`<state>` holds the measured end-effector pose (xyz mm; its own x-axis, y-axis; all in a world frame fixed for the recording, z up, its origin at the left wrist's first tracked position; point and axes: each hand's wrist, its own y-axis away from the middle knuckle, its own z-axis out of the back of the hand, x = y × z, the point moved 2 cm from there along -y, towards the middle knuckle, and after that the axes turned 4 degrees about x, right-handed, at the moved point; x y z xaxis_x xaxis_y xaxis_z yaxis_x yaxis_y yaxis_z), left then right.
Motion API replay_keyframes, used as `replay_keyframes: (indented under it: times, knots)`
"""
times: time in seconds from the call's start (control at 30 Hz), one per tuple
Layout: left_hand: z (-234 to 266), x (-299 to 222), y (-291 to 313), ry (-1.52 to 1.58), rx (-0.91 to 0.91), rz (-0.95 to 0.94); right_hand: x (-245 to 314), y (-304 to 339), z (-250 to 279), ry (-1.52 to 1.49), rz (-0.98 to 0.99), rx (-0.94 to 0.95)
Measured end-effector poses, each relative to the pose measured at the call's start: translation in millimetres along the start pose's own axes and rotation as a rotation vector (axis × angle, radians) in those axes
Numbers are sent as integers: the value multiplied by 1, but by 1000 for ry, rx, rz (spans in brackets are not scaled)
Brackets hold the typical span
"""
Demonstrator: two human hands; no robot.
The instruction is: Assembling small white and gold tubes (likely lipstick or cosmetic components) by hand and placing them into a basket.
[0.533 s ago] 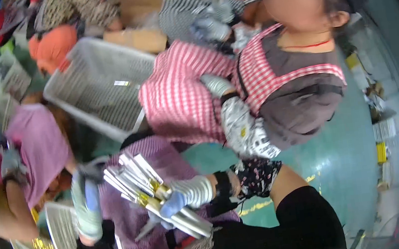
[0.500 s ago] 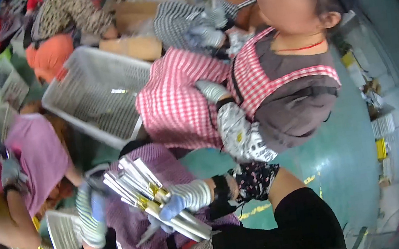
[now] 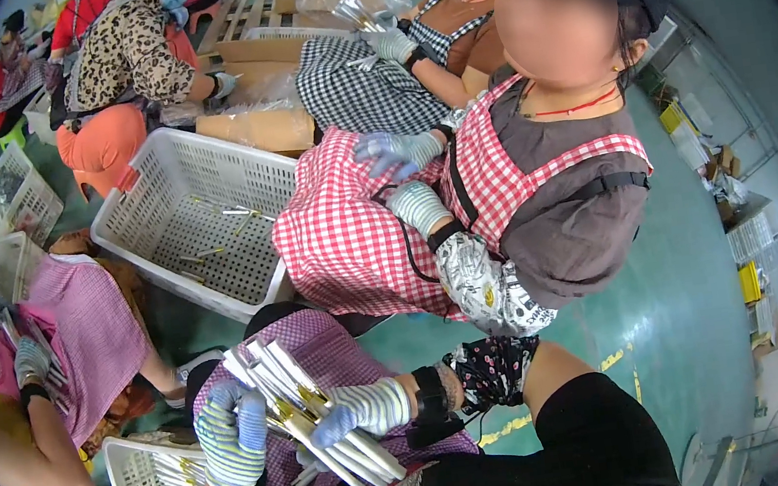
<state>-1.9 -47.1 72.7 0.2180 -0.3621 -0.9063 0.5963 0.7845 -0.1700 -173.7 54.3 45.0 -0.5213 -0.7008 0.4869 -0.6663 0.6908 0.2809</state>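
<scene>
In my right hand (image 3: 358,414), in a striped glove with blue fingertips, is a bundle of slim white sticks with gold bands (image 3: 279,380). The fingers close round its middle, and the sticks fan out slightly at the upper end. Just left of the bundle is my left hand (image 3: 231,441), gloved alike, with bent, parted fingers and nothing visible in it. Whether it touches the sticks I cannot tell. A purple checked apron (image 3: 284,453) covers my lap beneath both hands.
A white crate (image 3: 149,471) of similar sticks stands at lower left. Ahead is a large grey perforated crate (image 3: 208,208) with a few loose sticks. A co-worker in a red checked apron (image 3: 338,225) sits close on the right; others sit farther off and at left.
My left hand has risen from over the crate to the right, beside the bundle. My right hand keeps its hold. The neighbouring co-worker's other hand now shows on the red apron.
</scene>
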Motion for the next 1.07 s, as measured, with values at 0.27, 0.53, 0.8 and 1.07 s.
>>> replay_keyframes:
  times: [0.27,0.53,0.8,1.07]
  knots:
    - [0,-17,-5,-131,-177,-226,-13,1,15,137,-68,83]
    - [-4,-5,18,496,225,170,-26,14,-13,40,-178,133]
    - [-2,-19,17,-284,-144,-355,-11,21,-7,191,-52,44]
    - [-9,-30,51,-835,139,-721,-12,-41,59,110,-71,31]
